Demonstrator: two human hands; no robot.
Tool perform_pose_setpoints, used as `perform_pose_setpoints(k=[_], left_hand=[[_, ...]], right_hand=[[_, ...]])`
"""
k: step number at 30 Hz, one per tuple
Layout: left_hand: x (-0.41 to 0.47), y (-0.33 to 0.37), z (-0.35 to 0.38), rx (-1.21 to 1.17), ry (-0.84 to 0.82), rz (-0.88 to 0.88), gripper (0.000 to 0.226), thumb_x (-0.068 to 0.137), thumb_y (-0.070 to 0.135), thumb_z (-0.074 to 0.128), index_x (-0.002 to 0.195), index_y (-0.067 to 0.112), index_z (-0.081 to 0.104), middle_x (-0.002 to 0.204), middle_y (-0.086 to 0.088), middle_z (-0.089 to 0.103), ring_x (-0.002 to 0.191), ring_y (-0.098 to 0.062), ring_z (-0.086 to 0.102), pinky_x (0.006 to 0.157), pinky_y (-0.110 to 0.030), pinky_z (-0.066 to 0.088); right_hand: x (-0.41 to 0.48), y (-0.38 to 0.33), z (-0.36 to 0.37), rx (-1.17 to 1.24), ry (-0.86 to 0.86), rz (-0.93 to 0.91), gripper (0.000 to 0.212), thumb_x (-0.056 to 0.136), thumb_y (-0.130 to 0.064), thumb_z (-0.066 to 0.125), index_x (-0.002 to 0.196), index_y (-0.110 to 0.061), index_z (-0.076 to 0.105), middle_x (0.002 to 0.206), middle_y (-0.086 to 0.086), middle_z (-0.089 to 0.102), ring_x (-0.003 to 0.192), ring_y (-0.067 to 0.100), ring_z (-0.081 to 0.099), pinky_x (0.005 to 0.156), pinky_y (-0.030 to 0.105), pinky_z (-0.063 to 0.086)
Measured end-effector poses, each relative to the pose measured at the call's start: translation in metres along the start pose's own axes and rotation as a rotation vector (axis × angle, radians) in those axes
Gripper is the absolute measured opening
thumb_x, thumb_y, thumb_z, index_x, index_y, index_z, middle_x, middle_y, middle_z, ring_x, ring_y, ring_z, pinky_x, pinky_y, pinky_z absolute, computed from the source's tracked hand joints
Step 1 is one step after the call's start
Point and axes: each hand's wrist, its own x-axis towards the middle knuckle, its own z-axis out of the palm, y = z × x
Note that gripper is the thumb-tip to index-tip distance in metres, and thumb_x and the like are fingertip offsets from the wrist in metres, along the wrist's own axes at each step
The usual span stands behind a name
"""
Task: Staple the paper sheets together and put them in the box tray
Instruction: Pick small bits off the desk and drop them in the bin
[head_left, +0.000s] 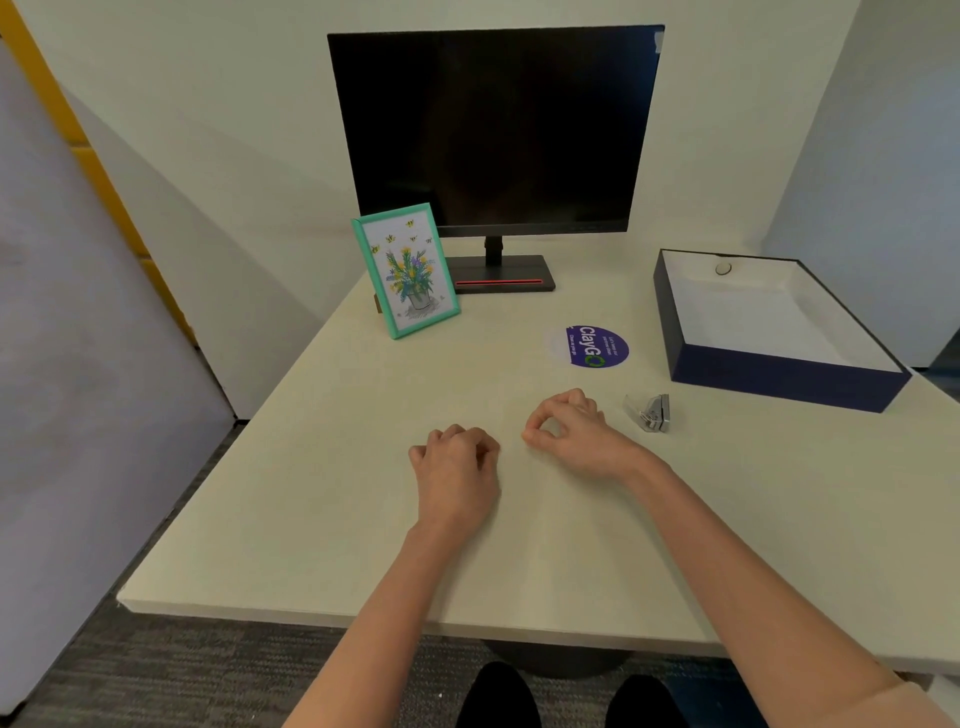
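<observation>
The left hand (457, 467) lay fisted on the tabletop (311, 519). The right hand (571, 431) lay curled, thumb meeting forefinger, holding nothing. The stapler (655, 413) lay at its 3 o'clock, and the box tray (779, 382) at 2 o'clock.

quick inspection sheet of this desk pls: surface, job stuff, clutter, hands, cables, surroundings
surface: beige rectangular tabletop, no spills seen
job's things: small silver metal stapler lies right of the right hand, apart from it; navy cardboard box tray with white lining at far right; no loose paper sheets seen on the table
clutter: teal-framed flower picture, round purple sticker, black monitor with a dark screen
grippers: left hand and right hand rest on the tabletop, fingers curled, nothing seen in them
cables: nothing seen
surroundings: pale walls, grey partition panel at left, grey carpet
</observation>
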Motion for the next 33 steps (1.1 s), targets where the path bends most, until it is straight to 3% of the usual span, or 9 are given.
perform_pose_setpoints(k=[6,16,22,30,33], left_hand=[[0.002,-0.019,-0.016,-0.151,0.065,-0.169,0.02,0.087,0.018,0.052,0.09,0.029,0.068,0.086,0.011,0.064,0.097,-0.016,0.056,0.079,-0.029,0.017],[0.004,0.002,0.005,-0.077,0.002,-0.062,0.016,0.088,0.024,0.052,0.087,0.027,0.069,0.083,0.009,0.058,0.091,-0.016,0.049,0.08,-0.029,0.019],[0.007,-0.013,-0.002,-0.132,0.079,-0.149,0.015,0.086,0.018,0.051,0.086,0.025,0.064,0.09,0.007,0.066,0.091,-0.017,0.058,0.077,-0.03,0.018],[0.011,-0.004,0.006,-0.092,-0.023,-0.056,0.017,0.087,0.024,0.051,0.087,0.03,0.067,0.091,0.009,0.068,0.093,-0.014,0.058,0.079,-0.031,0.019],[0.014,-0.005,-0.004,-0.138,0.025,-0.091,0.02,0.087,0.018,0.05,0.092,0.028,0.067,0.089,0.011,0.066,0.092,-0.013,0.058,0.08,-0.03,0.019]], right_hand=[[-0.003,0.004,-0.001,0.044,-0.007,0.007,0.014,0.093,-0.031,0.054,0.101,-0.021,0.061,0.124,0.0,0.038,0.123,0.016,0.03,0.114,0.038,0.019],[-0.002,0.001,0.004,0.085,-0.008,0.015,0.016,0.092,-0.033,0.055,0.102,-0.021,0.062,0.124,0.0,0.038,0.123,0.016,0.03,0.113,0.035,0.02],[-0.002,0.007,-0.002,0.095,0.003,0.022,0.018,0.092,-0.031,0.056,0.104,-0.02,0.062,0.124,0.002,0.039,0.123,0.017,0.033,0.114,0.037,0.021],[-0.001,0.003,0.003,0.109,-0.007,0.016,0.018,0.092,-0.031,0.057,0.104,-0.018,0.062,0.123,0.002,0.04,0.123,0.017,0.033,0.113,0.036,0.021],[-0.001,0.004,0.0,0.109,0.002,0.014,0.017,0.092,-0.031,0.057,0.104,-0.019,0.062,0.122,0.002,0.039,0.122,0.017,0.033,0.113,0.035,0.022]])
